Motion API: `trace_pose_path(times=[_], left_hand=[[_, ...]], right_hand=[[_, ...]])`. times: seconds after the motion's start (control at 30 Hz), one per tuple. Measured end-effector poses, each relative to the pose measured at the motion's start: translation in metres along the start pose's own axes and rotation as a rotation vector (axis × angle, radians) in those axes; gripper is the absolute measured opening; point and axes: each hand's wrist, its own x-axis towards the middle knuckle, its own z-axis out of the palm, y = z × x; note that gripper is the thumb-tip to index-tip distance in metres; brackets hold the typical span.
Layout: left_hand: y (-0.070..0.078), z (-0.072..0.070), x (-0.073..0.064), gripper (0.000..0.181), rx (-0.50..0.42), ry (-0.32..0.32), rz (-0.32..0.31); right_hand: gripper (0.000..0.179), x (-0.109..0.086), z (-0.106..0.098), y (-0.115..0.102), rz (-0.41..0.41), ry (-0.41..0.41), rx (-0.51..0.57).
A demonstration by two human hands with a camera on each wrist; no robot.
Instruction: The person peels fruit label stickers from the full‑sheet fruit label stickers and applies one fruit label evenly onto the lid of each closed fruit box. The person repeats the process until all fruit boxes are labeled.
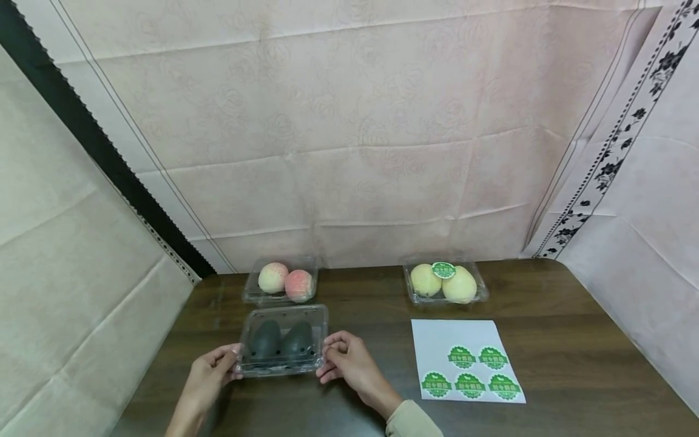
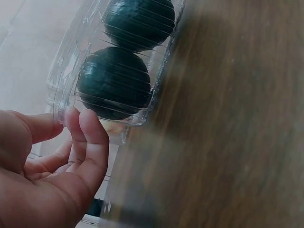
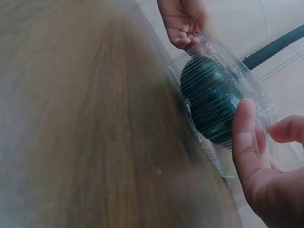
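A clear plastic clamshell box [image 1: 285, 315] with two dark green, avocado-like fruits [image 1: 266, 340] inside is held between both hands. My left hand [image 1: 206, 371] pinches its left edge between thumb and fingertips, as the left wrist view shows up close. At the opposite side, my right hand [image 1: 354, 368] holds the right edge by thumb and fingers. The lid is closed over the fruits, and the box looks tilted in the wrist views. I cannot tell from the head view whether its base touches the table.
Behind it stands a clear box of two pinkish peaches [image 1: 298, 285]. Another box, with pale yellow fruits [image 1: 460, 285] and a green sticker [image 1: 443, 270], is at the back right. A white sheet [image 1: 437, 340] bearing several green stickers [image 1: 470, 385] lies on the wooden table [image 1: 568, 340].
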Motion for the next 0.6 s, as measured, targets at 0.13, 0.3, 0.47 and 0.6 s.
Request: trace_pose_path(times=[0.13,0.3,0.47,0.6], left_hand=[[0.002,0.005,0.000,0.036,0.006,-0.007,-0.012],[0.003,0.012,0.000,0.034,0.004,-0.032,-0.015],[0.003,0.018,0.001,0.032,0.008,-0.043,-0.010],[0.004,0.023,0.001,0.032,0.010,-0.047,-0.007]], right_hand=[[0.024,-0.002,-0.005,0.000,0.000,0.000,0.000],[0.023,-0.007,-0.012,-0.003,0.000,0.007,-0.013],[0.022,-0.009,-0.017,-0.005,0.009,0.020,-0.023],[0.023,-0.010,-0.022,-0.005,0.005,0.030,-0.041]])
